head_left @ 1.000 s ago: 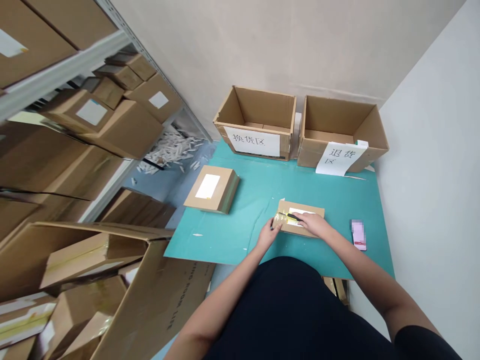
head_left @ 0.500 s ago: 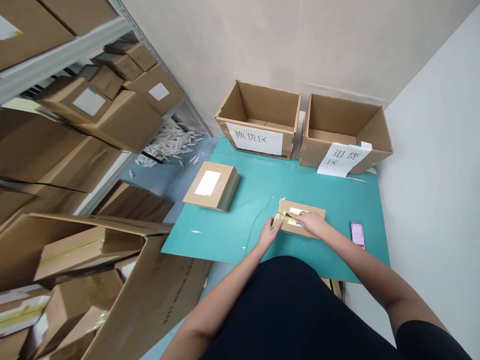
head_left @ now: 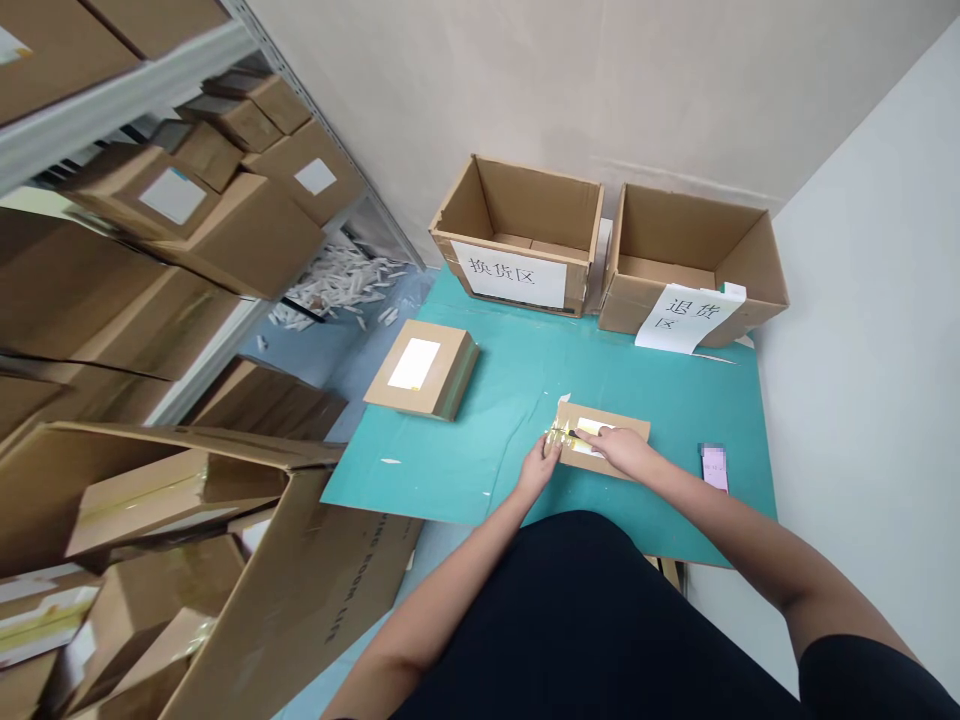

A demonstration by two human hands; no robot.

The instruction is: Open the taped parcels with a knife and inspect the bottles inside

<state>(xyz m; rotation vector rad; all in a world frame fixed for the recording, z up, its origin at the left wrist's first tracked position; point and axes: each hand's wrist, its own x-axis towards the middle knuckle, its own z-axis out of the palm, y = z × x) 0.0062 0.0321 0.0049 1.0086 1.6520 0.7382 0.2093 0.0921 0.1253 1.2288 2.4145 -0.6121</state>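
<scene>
A small cardboard box lies flat on the teal table, with a white label and shiny tape across its left end. My left hand is closed around that taped end, thumb on top. Over the label, my right hand grips a slim yellow-and-black tool that looks like a box cutter. Its tip points left, at the tape; most of the handle is hidden under my fingers. Whether the blade is in the tape I cannot tell.
Another labelled box sits on the table's left side. Two open cartons with handwritten signs stand at the back. A phone lies at the right. Left are a large carton of parcels and loaded shelves.
The tool's tip and my right hand have shifted very slightly left along the box. My left hand keeps its hold, and the view has tilted a little.
</scene>
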